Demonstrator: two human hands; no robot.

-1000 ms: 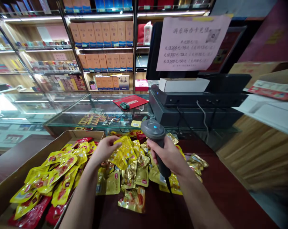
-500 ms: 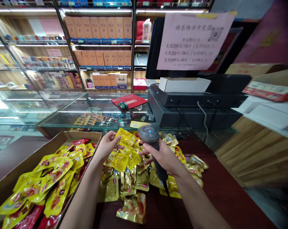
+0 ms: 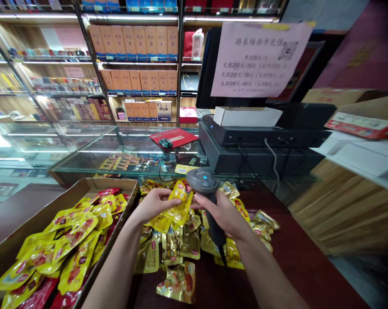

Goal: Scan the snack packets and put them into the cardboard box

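Note:
My left hand pinches a yellow snack packet over the middle of the pile, its thumb on the front of the packet. Wrapped round the handle of a dark barcode scanner is my right hand, just right of the packet. The scanner's head faces up with a small blue light, and its cable hangs down. Under and around both hands lie gold and yellow packets on the dark red counter. Some of my right fingers are hidden behind the scanner and packet.
A cardboard box of yellow and red packets stands at the left. Behind are a glass display counter, a red mat with a mouse, and a monitor above dark equipment. Boxes stand at the right.
My left hand has closed on a yellow packet, lifted it and moved right, nearer the scanner. My right hand still holds the scanner in about the same place.

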